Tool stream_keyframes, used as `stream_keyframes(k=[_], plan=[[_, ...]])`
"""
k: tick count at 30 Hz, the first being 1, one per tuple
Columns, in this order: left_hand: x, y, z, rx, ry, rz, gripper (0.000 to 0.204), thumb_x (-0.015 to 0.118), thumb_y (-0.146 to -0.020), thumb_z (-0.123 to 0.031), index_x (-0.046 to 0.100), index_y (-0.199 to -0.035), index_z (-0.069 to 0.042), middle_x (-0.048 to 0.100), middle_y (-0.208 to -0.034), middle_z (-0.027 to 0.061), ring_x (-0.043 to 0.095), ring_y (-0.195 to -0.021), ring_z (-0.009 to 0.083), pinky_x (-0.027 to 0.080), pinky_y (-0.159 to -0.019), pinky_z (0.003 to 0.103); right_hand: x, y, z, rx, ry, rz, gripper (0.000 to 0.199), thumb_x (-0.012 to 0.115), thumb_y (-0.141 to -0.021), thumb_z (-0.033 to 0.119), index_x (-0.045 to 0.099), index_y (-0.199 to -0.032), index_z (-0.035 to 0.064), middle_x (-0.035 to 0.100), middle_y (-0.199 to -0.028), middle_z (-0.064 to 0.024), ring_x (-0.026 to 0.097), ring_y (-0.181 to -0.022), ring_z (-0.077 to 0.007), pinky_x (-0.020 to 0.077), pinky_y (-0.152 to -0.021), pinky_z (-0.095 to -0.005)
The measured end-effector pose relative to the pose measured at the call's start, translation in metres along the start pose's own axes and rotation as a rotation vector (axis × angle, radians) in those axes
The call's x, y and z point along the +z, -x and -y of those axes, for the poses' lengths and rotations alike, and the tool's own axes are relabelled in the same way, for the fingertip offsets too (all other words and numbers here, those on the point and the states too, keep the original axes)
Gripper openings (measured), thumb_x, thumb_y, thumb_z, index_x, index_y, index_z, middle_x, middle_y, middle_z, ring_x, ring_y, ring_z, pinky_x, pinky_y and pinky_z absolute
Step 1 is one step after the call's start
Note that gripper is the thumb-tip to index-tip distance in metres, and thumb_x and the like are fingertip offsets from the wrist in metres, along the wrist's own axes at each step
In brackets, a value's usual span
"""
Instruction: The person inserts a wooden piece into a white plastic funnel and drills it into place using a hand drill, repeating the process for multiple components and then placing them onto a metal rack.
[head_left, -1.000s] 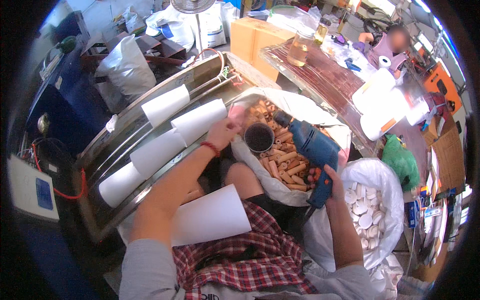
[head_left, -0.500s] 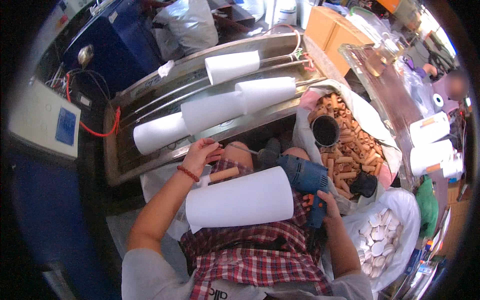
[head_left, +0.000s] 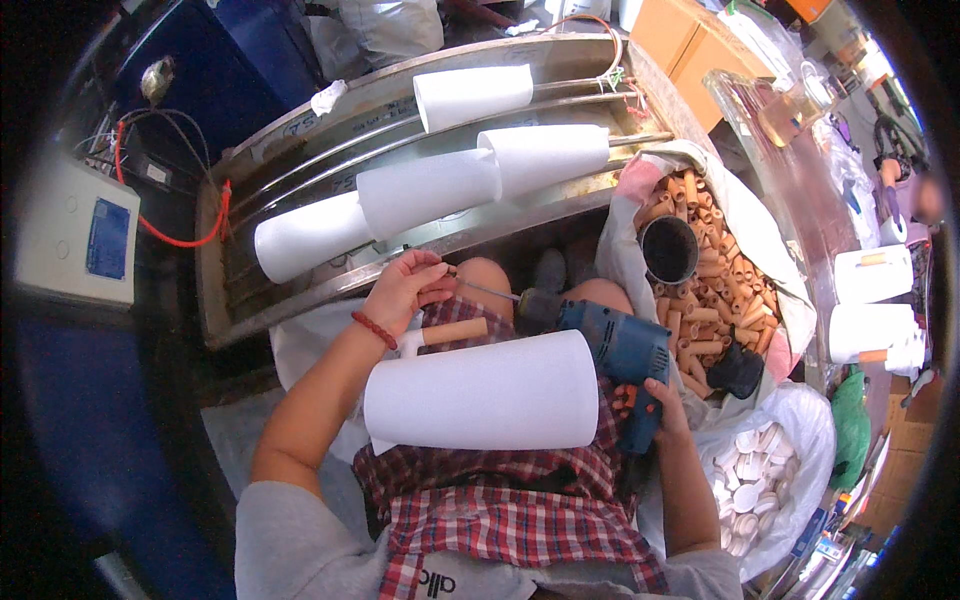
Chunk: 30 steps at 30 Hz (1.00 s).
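A white tapered cylinder lies sideways across my lap, with a tan wooden tube handle beside it on a white bracket. My right hand grips a blue power drill by its handle, right of the cylinder. The drill's long thin bit points left. At the bit's tip, my left hand pinches a small dark piece, which may be a screw. The fingers cover part of it.
Several white cylinders rest on metal rods over a trough ahead. To the right are a sack of wooden tubes with a black cup, and a bag of white discs. A person is at far right.
The view has shifted slightly. My left fingertips have come up by the bit's tip, and a small dark piece now shows between them. The drill stays in my right hand.
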<state>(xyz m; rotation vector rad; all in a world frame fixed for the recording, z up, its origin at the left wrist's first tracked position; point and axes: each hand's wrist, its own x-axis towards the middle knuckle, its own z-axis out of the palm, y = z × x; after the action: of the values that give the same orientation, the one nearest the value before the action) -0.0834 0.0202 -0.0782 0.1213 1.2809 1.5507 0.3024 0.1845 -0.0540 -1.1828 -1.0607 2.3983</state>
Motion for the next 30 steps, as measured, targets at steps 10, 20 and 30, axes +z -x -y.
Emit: stream_keyframes(k=[10,20,30], plan=[[0.001,0.005,0.000,0.011,0.003,0.020,0.016,0.061,-0.087,-0.008,0.054,-0.100,-0.004,0.063,-0.098,0.0101,0.065,-0.087,0.0206,0.054,-0.074,0.029,-0.007,-0.003,0.001,0.006,0.066,0.041,0.054,0.065,-0.078,0.030,0.047,-0.116,-0.0042,0.064,-0.092,-0.0201,0.067,-0.077,-0.0289,0.0555,-0.063,-0.0341],[0.007,0.016,-0.004,0.098,-0.140,-0.021,0.017,0.060,-0.088,-0.010,0.055,-0.102,-0.002,0.064,-0.096,0.0095,0.065,-0.087,0.0192,0.054,-0.073,0.028,0.004,0.000,0.002,-0.038,0.022,-0.012,0.054,0.065,-0.079,0.027,0.046,-0.118,-0.0046,0.064,-0.092,-0.0197,0.066,-0.075,-0.0295,0.0561,-0.064,-0.0362],[0.002,0.014,0.001,0.225,-0.392,0.017,0.027,0.063,-0.086,-0.016,0.053,-0.106,-0.001,0.064,-0.094,0.0101,0.064,-0.082,0.0170,0.052,-0.068,0.027,-0.007,-0.003,-0.002,0.025,0.077,0.005,0.054,0.064,-0.079,0.033,0.048,-0.116,-0.0023,0.064,-0.091,-0.0180,0.066,-0.073,-0.0274,0.0548,-0.059,-0.0331]])
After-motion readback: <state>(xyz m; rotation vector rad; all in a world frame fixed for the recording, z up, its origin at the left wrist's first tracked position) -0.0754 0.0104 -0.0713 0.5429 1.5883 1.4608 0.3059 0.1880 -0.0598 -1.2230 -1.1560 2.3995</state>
